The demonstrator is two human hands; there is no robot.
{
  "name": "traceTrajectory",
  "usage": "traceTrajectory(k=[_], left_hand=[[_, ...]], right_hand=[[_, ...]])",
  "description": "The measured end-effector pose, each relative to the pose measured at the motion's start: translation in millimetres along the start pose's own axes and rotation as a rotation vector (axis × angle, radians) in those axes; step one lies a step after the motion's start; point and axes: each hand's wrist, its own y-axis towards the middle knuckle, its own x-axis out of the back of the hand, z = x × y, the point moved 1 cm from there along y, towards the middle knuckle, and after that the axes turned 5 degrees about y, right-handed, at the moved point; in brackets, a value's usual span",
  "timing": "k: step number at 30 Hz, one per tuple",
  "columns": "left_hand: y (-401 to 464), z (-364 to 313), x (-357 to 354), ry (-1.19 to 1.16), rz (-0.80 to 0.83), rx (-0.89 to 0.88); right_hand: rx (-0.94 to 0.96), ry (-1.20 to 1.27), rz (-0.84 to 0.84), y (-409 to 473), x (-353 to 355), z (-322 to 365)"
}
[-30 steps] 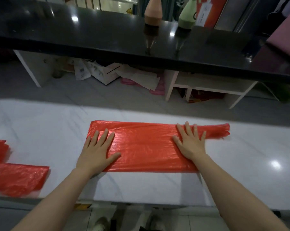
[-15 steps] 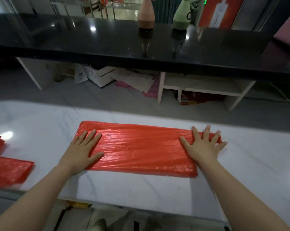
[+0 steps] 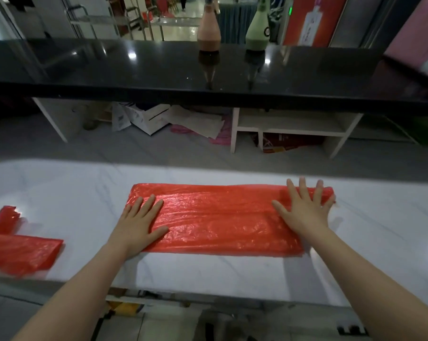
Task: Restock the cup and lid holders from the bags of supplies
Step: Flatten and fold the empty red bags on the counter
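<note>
Your left hand [image 3: 136, 226] and right hand [image 3: 304, 210] both lie flat, fingers straight, pressing the folded red bag [image 3: 220, 217] on the white surface [image 3: 85, 193]. It looks thin, floppy and slippery, so I'd pinch an edge, not the middle.

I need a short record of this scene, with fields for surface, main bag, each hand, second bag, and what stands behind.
surface: white counter
main bag: red bag, flat on the counter, long side left to right
left hand: left hand open, palm pressed on the bag's left end
right hand: right hand open, fingers spread on the bag's right end
second bag: folded bag, red, at the counter's left edge, untouched
behind: black bar top with pink bottle and green bottle
cups, lids: none in view
</note>
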Motion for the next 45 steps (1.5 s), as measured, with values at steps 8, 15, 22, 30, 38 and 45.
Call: traceTrajectory(k=[8,15,22,30,38,45], left_hand=[[-13.9,-16.1,1.1,-0.026,0.028,0.094],[-50.4,-68.5,3.1,-0.243,0.05,0.182],[-80.4,-73.1,20.5,-0.704,-0.21,0.055],[-72.9,-49.2,4.3,-0.151,-0.131,-0.453],[-86.1,-37.9,0.9,-0.153,-0.172,-0.494],[-126.6,14.4,2.1,-0.107,-0.238,-0.444]], right_hand=[[0.204,0.091,-0.004,-80.7,-10.7,81.3],[0.278,0.125,0.1,-151.0,-54.1,149.2],[0.221,0.009,0.205,-180.7,-55.6,111.2],[-0.017,0.12,0.122,-234.2,-51.7,52.8],[-0.121,0.093,-0.069,-251.1,-49.8,62.4],[0.075,0.136,0.035,-232.7,-48.8,99.3]])
